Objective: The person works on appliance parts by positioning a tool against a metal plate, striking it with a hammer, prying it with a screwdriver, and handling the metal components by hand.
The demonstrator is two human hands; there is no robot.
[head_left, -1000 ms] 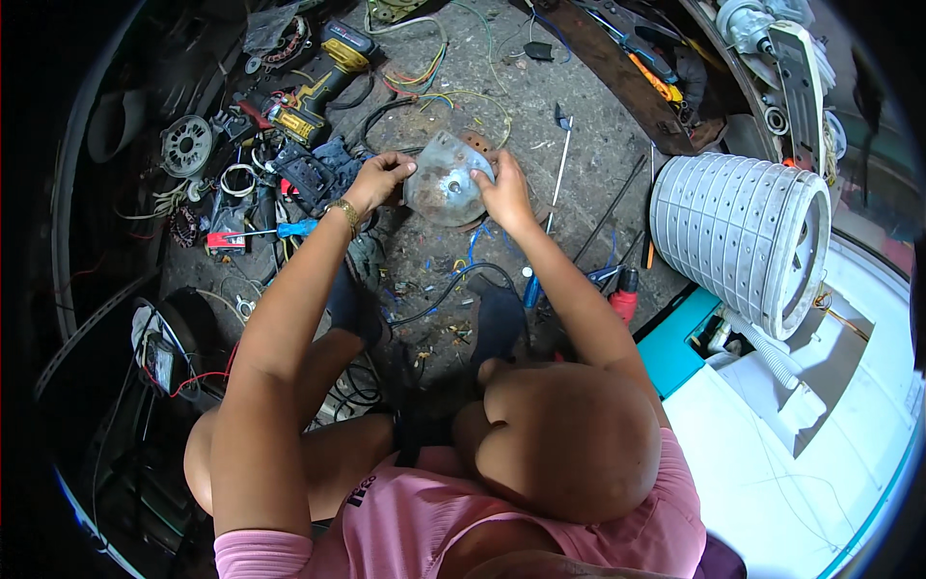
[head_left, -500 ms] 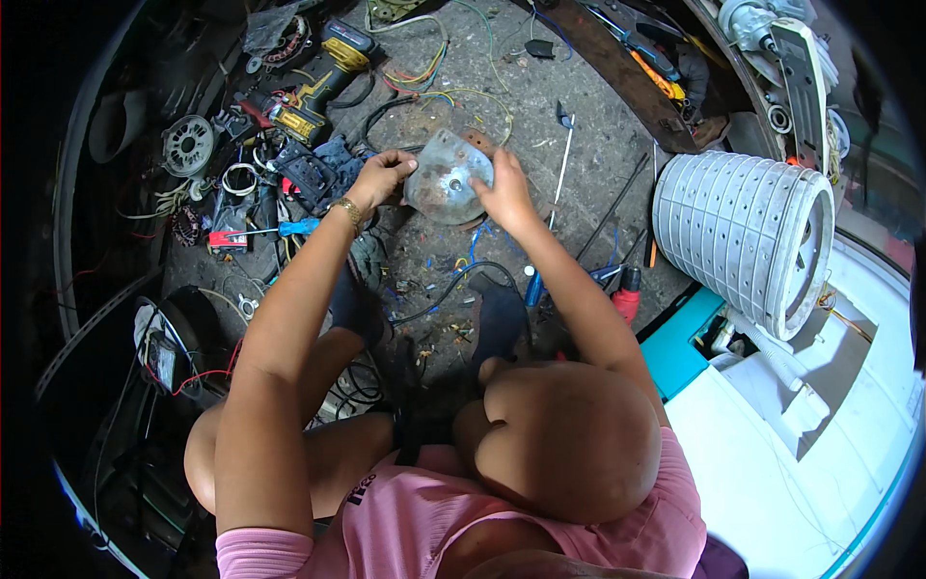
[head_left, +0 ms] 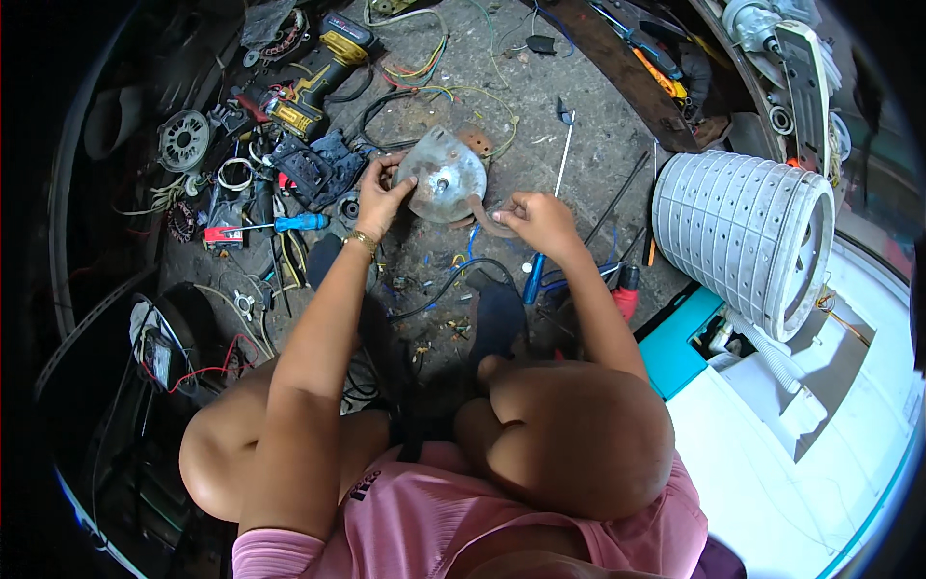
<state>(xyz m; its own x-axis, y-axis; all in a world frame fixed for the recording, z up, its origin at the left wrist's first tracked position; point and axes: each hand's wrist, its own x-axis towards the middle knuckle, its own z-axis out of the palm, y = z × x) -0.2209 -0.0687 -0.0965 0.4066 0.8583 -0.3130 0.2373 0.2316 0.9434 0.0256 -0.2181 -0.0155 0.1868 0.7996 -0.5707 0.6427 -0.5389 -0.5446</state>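
A worn grey metal plate (head_left: 449, 164) with a small stub at its centre is held out over the floor in front of me. My left hand (head_left: 380, 201) is closed on the plate's left edge, thumb on the upper face and fingers underneath. At the plate's lower right, a curved brown strip (head_left: 490, 221) sticks out. My right hand (head_left: 543, 226) pinches the outer end of this strip between thumb and fingers. Behind the plate, a rusty brown piece with holes (head_left: 476, 141) shows in part; how the pieces join is hidden.
A yellow and black cordless drill (head_left: 323, 82), a blue-handled screwdriver (head_left: 299, 222) and loose motor parts lie to the left. On the right are a long thin rod (head_left: 563, 159), a perforated white drum (head_left: 738, 241) and a white appliance body (head_left: 714, 463). Wires loop behind the plate.
My right hand has left the plate's right edge and moved down and right onto the curved strip, which now shows. The plate has turned and shifted slightly left in my left hand.
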